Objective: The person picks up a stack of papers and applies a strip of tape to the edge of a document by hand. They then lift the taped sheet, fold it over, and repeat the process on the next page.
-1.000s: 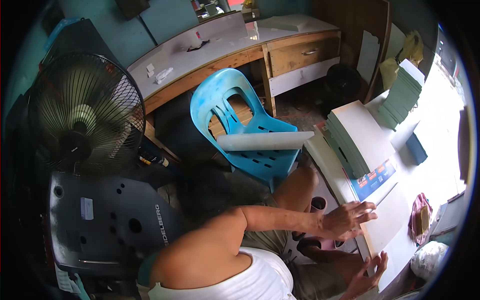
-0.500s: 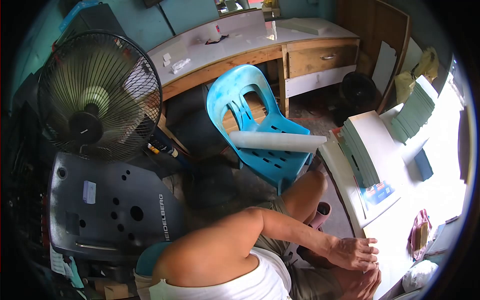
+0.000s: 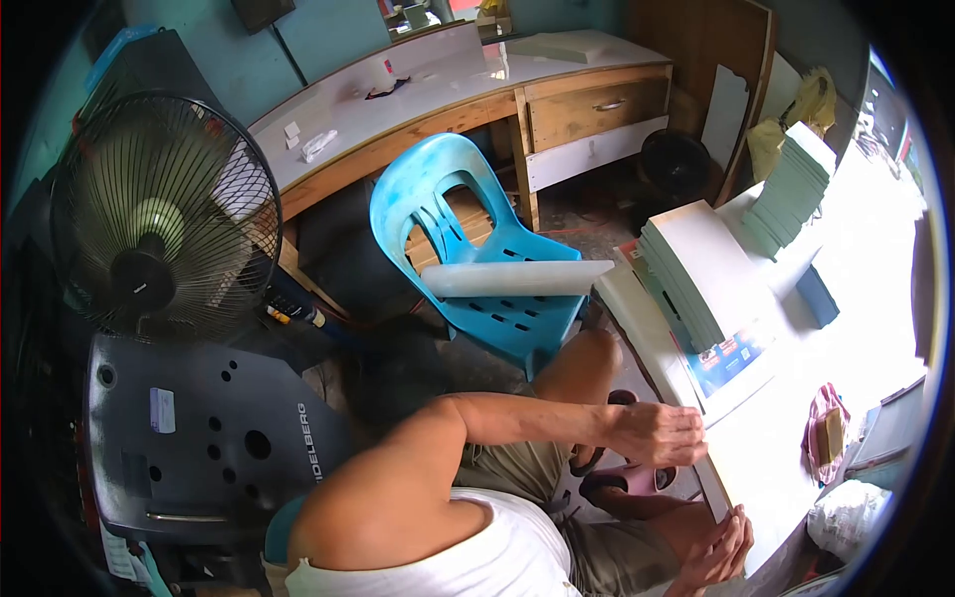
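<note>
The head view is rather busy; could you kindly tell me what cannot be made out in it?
In the head view:
Left hand: its curled fingers hide whether they grip anything.
Right hand: its own fingers hide whether it holds anything.
White work surface: glare washes out any sheet edges there.
Blue printed sheet: partly covered by the nearer paper stack; print too small to read.

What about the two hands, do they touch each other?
No, a clear gap separates the left hand from the right hand.
</note>
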Demonstrator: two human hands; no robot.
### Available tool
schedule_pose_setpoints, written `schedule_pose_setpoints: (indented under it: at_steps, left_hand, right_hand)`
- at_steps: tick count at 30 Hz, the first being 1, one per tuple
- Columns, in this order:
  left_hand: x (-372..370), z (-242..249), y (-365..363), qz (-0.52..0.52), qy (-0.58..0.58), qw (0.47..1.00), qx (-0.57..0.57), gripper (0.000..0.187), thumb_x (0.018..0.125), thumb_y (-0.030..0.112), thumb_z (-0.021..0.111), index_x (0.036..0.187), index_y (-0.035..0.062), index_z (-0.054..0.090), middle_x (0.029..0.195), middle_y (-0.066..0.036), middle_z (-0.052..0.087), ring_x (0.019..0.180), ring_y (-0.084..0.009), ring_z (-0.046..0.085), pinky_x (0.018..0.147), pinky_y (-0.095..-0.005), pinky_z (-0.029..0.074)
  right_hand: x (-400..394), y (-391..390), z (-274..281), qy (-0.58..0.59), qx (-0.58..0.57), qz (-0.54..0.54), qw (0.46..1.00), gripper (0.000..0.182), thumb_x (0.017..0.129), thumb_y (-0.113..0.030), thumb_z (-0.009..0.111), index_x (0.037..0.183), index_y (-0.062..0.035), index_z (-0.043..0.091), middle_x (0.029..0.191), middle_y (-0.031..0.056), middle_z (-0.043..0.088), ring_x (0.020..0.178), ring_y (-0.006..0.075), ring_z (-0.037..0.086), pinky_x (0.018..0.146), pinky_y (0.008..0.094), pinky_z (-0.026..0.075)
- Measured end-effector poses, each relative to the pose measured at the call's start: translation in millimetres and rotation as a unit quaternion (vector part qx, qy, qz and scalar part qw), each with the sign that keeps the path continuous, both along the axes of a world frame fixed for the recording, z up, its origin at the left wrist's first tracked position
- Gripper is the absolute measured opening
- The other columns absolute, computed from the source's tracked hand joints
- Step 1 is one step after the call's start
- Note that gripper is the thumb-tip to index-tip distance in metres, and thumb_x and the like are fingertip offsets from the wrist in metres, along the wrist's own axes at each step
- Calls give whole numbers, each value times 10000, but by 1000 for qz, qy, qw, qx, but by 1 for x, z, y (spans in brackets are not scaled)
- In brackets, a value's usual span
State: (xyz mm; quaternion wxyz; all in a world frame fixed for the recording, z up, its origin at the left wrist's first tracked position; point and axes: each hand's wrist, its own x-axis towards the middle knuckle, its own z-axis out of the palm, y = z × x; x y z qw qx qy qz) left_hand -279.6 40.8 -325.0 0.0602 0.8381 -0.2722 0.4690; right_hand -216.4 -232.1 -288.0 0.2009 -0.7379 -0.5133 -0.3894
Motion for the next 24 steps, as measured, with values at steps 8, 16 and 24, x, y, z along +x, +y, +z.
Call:
schedule_pose_setpoints:
  at_steps: [8, 16, 24]
  left_hand:
    - [-3, 43, -42, -57, 43, 996, -58, 340, 900, 153, 617, 1188, -27, 602, 1116, -172, 676, 1068, -302, 685, 950, -395, 566]
    - [12, 82, -41, -158, 99, 975, -120, 400, 801, 58, 744, 1183, 8, 634, 1006, -98, 724, 876, -239, 728, 772, -332, 608]
    - [15, 206, 28, -206, 198, 918, -274, 380, 798, -18, 768, 1136, 68, 616, 888, -102, 763, 875, -216, 765, 820, -338, 599]
  right_hand:
    - [-10, 14, 10, 11, -8, 50, 999, 252, 1006, -148, 595, 1169, 43, 570, 1029, 223, 696, 863, 397, 684, 752, 471, 584]
    - [-5, 35, 33, 186, 103, -50, 976, 556, 743, -7, 769, 1249, -10, 539, 1172, 179, 659, 1086, 400, 616, 895, 471, 524]
    - [30, 31, 60, 283, 100, -24, 954, 190, 798, 11, 764, 968, -15, 683, 875, 130, 711, 771, 293, 698, 694, 372, 545]
